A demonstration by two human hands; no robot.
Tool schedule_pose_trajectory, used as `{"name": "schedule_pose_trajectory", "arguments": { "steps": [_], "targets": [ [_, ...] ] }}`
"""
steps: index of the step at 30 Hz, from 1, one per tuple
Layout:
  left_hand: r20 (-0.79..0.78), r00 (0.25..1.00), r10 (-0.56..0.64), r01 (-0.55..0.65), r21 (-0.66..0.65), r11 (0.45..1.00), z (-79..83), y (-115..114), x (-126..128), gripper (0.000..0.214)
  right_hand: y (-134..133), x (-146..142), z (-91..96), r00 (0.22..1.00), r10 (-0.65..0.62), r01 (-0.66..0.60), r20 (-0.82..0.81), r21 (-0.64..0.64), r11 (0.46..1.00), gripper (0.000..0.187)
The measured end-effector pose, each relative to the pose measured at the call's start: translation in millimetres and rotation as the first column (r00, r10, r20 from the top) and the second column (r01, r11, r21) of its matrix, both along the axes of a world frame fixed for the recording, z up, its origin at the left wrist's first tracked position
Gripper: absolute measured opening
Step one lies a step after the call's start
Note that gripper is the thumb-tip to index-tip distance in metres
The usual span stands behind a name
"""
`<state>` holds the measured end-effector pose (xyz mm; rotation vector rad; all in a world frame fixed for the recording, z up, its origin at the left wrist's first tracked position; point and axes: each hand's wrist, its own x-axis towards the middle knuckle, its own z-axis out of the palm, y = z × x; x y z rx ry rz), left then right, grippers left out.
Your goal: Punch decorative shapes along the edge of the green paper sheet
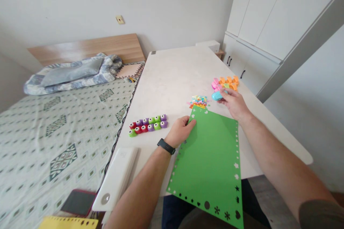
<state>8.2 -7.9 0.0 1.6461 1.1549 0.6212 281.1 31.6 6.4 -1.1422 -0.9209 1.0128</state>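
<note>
Left hand's [179, 131] fingers are pinching the green sheet [211, 161], lower right of center; right hand's [234, 103] are wrapped around the blue punch [217, 96], just above. Probably between punches, so lining up with an edge's next.

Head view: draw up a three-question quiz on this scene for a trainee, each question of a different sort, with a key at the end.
1. Multiple choice: what does the right hand hold?
A) an orange punch
B) a blue punch
C) the black wristband

2. True or false: the left hand has its grip on the green sheet at the sheet's left edge.

3. Fill in the missing colour: the small punches standing in two rows on the table are red, purple and ____.

Key: 1. B; 2. true; 3. green.
</note>
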Motion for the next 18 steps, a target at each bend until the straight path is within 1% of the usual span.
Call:
{"name": "schedule_pose_trajectory", "arguments": {
  "steps": [3,5,7,10,12,14,18],
  "targets": [
    [-0.003,1.000,-0.003,0.003,-0.008,1.000,0.5,0.0,0.4,0.045,-2.8,-5.2,4.0,0.998,0.052,-0.053,0.017,0.049,0.997,0.049],
    [-0.010,1.000,-0.003,0.003,-0.008,1.000,1.7,0.0,0.6,0.045,-4.2,-8.3,4.9,0.994,0.079,-0.087,0.080,0.106,0.991,0.054],
    [-0.018,1.000,0.001,-0.001,-0.004,1.000,3.7,-0.1,0.7,0.046,-4.6,-10.1,3.2,0.981,0.098,-0.121,0.169,0.132,0.984,0.056],
    [-0.025,1.000,-0.002,0.002,0.008,1.000,7.2,-0.6,0.7,0.045,-3.9,-10.5,-2.1,0.942,0.144,-0.172,0.303,0.067,0.983,0.058],
    [-0.034,0.999,-0.005,0.006,0.014,1.000,8.6,-1.0,0.7,0.044,-3.0,-10.0,-5.2,0.927,0.135,-0.160,0.350,0.043,0.986,0.059],
    [-0.035,0.999,-0.008,0.008,0.012,1.000,8.8,-1.1,0.8,0.044,-1.9,-9.4,-7.3,0.926,0.112,-0.143,0.360,0.059,0.988,0.060],
    [-0.012,1.000,-0.010,0.010,-0.004,1.000,6.9,-0.5,0.8,0.044,0.1,-8.8,-9.5,0.929,0.129,-0.162,0.348,0.068,0.985,0.061]
  ]
}}
